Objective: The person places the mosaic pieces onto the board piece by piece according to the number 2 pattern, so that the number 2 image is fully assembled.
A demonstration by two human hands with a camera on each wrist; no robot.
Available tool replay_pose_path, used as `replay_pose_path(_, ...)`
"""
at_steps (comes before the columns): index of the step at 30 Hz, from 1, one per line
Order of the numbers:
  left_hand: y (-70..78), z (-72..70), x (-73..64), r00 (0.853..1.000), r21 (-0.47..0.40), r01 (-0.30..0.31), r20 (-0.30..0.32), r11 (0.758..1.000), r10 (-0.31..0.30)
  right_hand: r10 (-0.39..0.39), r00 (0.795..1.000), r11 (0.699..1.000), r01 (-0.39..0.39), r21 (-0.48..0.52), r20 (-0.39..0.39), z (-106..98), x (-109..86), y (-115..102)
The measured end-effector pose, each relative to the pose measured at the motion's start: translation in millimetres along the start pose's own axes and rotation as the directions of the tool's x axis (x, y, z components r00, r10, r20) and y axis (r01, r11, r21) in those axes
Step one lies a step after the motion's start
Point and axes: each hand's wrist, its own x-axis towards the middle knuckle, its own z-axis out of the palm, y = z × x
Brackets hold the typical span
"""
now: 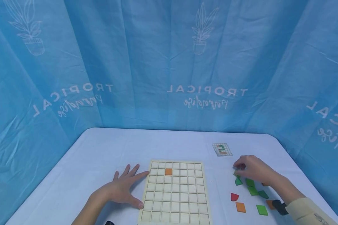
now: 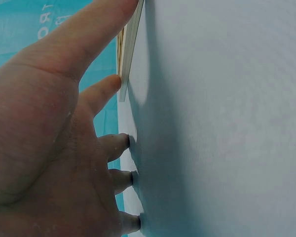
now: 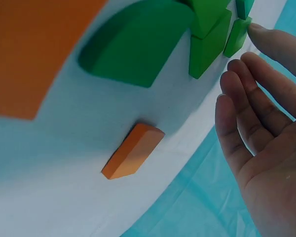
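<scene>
My left hand point(image 1: 122, 189) spreads its fingers along the left side of a pale gridded board point(image 1: 171, 197). In the left wrist view the thumb and index finger touch the board's edge point(image 2: 130, 54), while the other fingertips rest on the white tablecloth. One orange square tile point(image 1: 168, 171) sits in a cell of the board's second row from the far side. My right hand point(image 1: 253, 168) is over the loose tiles, fingers loosely bent. In the right wrist view its thumb tip is right at the edge of a green tile point(image 3: 238, 37); the other fingertips are apart from it.
Right of the board lie several green tiles point(image 1: 252, 191), a red rounded tile point(image 1: 234, 197), an orange square point(image 1: 240, 207) and a green square point(image 1: 262, 210). A small pattern card point(image 1: 222, 149) lies farther back. Blue printed curtains point(image 1: 169, 62) surround the table.
</scene>
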Motion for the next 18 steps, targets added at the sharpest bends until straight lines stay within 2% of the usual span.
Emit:
replay_pose_path(10, 0.1, -0.8, 0.0, 1.0, 0.017, -0.011, 0.0, 1.0, 0.011, 0.011, 1.0, 1.0, -0.011, 0.023, 0.013, 0.6, -3.3, 0.8)
replay_pose_path(18, 0.4, -0.3, -0.2, 1.0, -0.007, -0.005, 0.003, 1.0, 0.005, 0.009, 0.999, 1.0, -0.009, 0.017, 0.031, 1.4, -3.6, 0.2)
